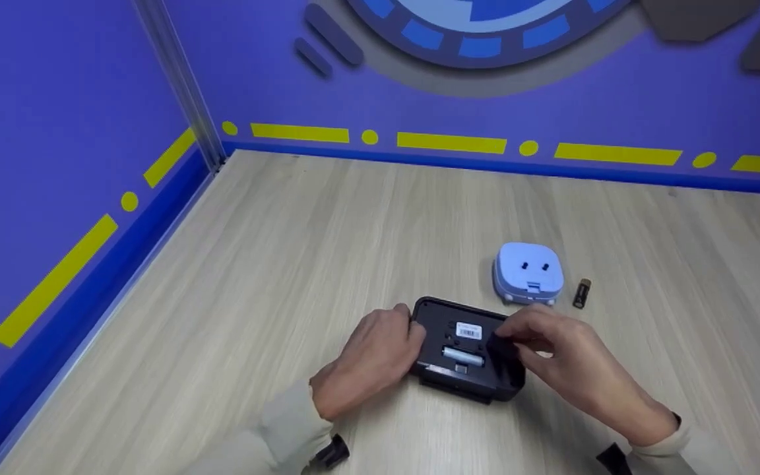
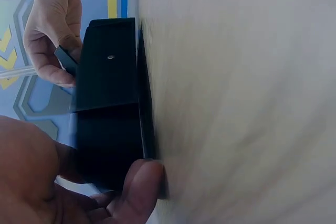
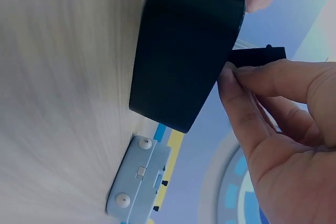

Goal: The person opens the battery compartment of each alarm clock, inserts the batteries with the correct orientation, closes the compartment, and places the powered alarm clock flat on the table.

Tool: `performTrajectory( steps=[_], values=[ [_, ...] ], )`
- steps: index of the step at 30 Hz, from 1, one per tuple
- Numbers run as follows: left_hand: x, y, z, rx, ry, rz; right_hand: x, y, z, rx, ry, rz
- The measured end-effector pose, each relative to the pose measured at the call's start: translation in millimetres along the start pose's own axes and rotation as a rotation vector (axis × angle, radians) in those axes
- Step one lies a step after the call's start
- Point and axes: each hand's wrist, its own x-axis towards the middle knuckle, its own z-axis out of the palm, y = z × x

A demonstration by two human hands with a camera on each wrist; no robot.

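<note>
A black box-shaped device [image 1: 434, 330] lies on the table with its back up, showing a white barcode label [image 1: 469, 330] and a silvery battery [image 1: 463, 357] in its open compartment. My left hand [image 1: 375, 353] grips the device's left side, the thumb near its lower edge in the left wrist view [image 2: 144, 184]. Between thumb and fingers, my right hand [image 1: 574, 359] pinches a small flat black battery cover [image 3: 260, 55]. The cover is above the device's right part, right of the battery. Whether it touches the device I cannot tell.
Beyond the right hand sits a light blue square device [image 1: 528, 264] with two small black knobs on top. A loose dark battery [image 1: 582, 293] with a gold-coloured end lies to its right. Blue panels [image 1: 367, 105] border the wooden table [image 1: 327, 231] at back and left.
</note>
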Motion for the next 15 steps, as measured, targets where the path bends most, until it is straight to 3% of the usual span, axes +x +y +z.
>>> performTrajectory(
  steps=[5,15],
  values=[
    [1.4,-2.9,-0.6,-0.035,-0.008,-0.009,0.7,-1.6,1.5,-0.037,0.049,-0.068],
    [5.0,-10.5,-0.7,-0.307,-0.095,-0.131,0.7,-7.8,6.6,-0.182,0.106,-0.168]
  ],
)
